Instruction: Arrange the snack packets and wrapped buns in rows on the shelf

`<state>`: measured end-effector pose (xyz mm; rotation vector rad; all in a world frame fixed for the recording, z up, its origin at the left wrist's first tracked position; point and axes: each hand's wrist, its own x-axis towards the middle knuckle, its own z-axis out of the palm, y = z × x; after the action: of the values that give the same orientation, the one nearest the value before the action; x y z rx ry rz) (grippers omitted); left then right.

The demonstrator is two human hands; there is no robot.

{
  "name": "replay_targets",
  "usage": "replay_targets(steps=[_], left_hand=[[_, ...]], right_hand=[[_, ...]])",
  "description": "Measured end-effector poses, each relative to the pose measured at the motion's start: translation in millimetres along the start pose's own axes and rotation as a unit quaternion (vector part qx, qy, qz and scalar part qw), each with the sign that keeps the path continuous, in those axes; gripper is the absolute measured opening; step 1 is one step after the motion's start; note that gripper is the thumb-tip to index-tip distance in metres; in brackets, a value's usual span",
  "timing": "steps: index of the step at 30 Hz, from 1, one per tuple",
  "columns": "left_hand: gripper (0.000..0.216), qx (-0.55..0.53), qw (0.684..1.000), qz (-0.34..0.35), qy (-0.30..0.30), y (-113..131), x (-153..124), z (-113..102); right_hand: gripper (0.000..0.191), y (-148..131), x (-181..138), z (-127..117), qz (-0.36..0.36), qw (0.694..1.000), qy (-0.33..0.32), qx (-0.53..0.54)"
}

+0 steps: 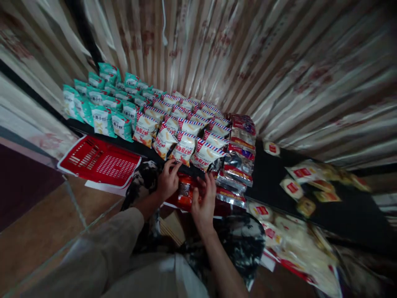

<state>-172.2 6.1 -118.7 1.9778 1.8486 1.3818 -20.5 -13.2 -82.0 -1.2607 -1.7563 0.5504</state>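
My left hand (168,182) is at the front edge of a black shelf, its fingers reaching to the foot of a white snack bag (183,149) in the front row. The fingers look apart, with nothing visible in them. My right hand (204,203) is raised with thumb and fingers spread, close to the front bags and holding nothing I can see. Between my hands lie shiny orange-red packets (186,190), in or on something red below the shelf edge. Several rows of white bags with striped tops stand upright on the shelf.
Teal snack bags (102,120) fill the shelf's left end. Silver-and-red packets (238,159) form a column to the right. Round pale packets (291,188) lie scattered farther right. A red basket (99,161) is at lower left, a clear bag of packets (300,244) at lower right. Curtains (217,49) hang behind.
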Motion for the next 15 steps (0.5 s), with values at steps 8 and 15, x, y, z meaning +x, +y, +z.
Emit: replay_targets(steps=[8,15], left_hand=[[0.038,-0.017,0.999,-0.015,-0.028,-2.7,-12.6,-1.8],[0.032,-0.14,0.981,-0.055,-0.126,62.9,-17.0,-22.8]], right_hand=[[0.045,0.9,-29.1,-18.3,0.015,1.0,0.015,-0.014],[0.038,23.6,-66.0,-36.4,0.033,0.998,0.018,-0.058]])
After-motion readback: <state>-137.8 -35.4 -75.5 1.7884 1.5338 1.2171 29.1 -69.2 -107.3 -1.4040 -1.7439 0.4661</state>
